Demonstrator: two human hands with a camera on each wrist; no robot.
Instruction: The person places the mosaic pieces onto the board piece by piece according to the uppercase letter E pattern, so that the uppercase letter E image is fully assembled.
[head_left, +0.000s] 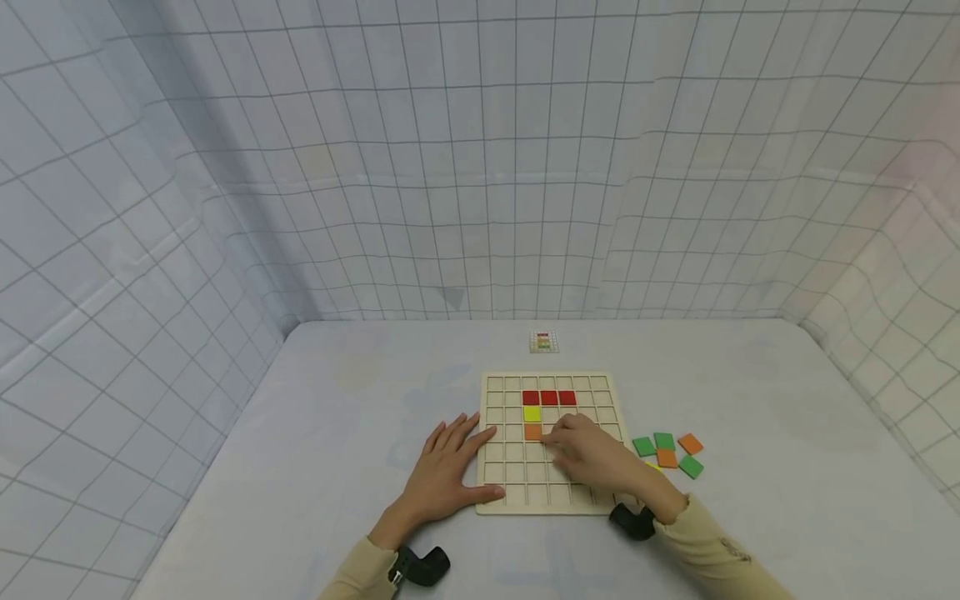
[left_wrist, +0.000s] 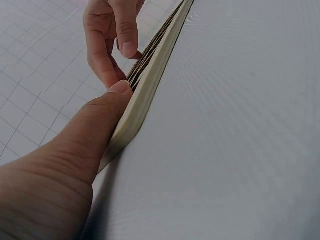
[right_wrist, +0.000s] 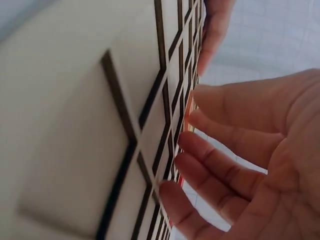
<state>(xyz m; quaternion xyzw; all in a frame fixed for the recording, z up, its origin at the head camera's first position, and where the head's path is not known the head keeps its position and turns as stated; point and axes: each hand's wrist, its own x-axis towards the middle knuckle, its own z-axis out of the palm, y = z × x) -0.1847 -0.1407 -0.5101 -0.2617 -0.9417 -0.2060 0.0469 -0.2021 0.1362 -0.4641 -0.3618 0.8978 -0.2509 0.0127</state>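
Observation:
A pale square grid board (head_left: pixel 516 496) lies flat on the table. In it sit three red tiles (head_left: pixel 549 398) in a row, with a yellow tile (head_left: pixel 532 414) and an orange tile (head_left: pixel 533 432) in a column below the leftmost red. My left hand (head_left: pixel 444 477) rests at the board's left edge with fingers spread, its thumb (left_wrist: pixel 95 117) lying over the near left corner. Above the board, my right hand (head_left: pixel 588 454) has its fingertips beside the orange tile. The right wrist view shows thumb and forefinger (right_wrist: pixel 235 137) apart at an orange edge; nothing visible is lifted between them.
Right of the board lie several loose green tiles (head_left: pixel 664 441) and two orange tiles (head_left: pixel 667 458). A yellow tile (head_left: pixel 654 467) is partly hidden behind my right wrist. A small pattern card (head_left: pixel 543 342) lies beyond the board. Gridded white sheeting (head_left: pixel 480 208) surrounds the table.

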